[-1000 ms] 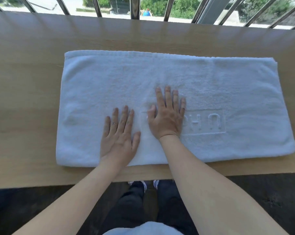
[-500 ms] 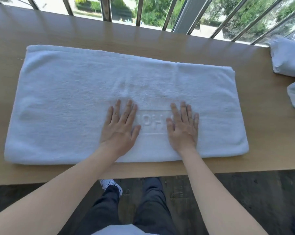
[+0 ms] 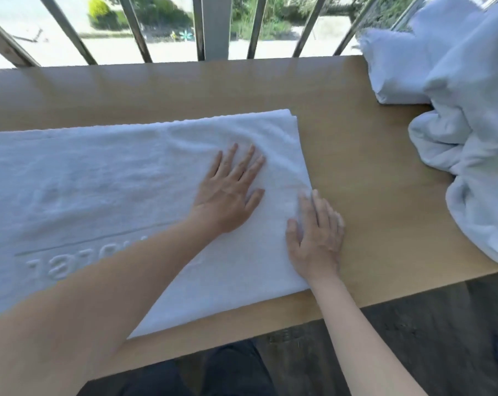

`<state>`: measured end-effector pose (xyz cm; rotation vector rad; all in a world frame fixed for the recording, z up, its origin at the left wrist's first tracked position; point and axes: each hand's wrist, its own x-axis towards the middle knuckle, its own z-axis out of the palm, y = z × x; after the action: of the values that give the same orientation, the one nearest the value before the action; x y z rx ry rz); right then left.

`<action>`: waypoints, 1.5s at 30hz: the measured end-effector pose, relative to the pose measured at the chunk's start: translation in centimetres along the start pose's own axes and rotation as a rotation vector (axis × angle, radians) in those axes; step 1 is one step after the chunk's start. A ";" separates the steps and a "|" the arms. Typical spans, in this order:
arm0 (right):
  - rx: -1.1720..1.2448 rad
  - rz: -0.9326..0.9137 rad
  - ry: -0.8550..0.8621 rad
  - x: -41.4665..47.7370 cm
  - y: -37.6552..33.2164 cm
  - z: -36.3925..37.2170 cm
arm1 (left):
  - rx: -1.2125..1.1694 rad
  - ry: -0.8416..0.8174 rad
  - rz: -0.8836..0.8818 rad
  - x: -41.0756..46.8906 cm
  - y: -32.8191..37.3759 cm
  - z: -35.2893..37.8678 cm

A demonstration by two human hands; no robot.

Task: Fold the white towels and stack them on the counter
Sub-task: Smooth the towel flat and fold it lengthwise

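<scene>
L hand, R hand moved to towel end; lettering unclear

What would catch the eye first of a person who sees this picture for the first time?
The large white towel lies flat across the wooden counter, with the left hand flat on it near its right end and the right hand at that edge. At the far right, a crumpled heap of white towels lies on the counter.

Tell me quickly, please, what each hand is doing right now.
Left hand: open, flat on the folded towel.
Right hand: open, fingers straight, at the towel's right edge.
</scene>
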<state>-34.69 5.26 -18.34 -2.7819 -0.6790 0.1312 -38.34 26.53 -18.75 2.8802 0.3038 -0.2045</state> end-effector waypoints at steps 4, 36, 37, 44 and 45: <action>0.083 0.118 0.155 -0.6 3.3 0.1 | 0.008 -0.004 0.008 6.2 3.7 0.1; 0.680 -0.001 -0.333 -0.4 1.8 -2.0 | -0.645 0.302 -0.416 12.1 4.6 -3.0; 0.714 -0.012 -0.369 -0.4 1.5 -2.2 | -0.674 0.293 -0.407 11.8 4.2 -3.0; 0.796 -0.058 -0.463 -0.1 -0.4 -2.1 | -0.642 0.191 -0.420 12.1 4.9 -3.3; 0.778 -0.063 -0.465 0.0 -0.5 -2.1 | -0.604 0.187 -0.418 12.3 5.3 -3.3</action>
<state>-34.61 5.13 -16.20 -1.9804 -0.6327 0.8481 -24.89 24.64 -16.42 2.2126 0.8418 0.0801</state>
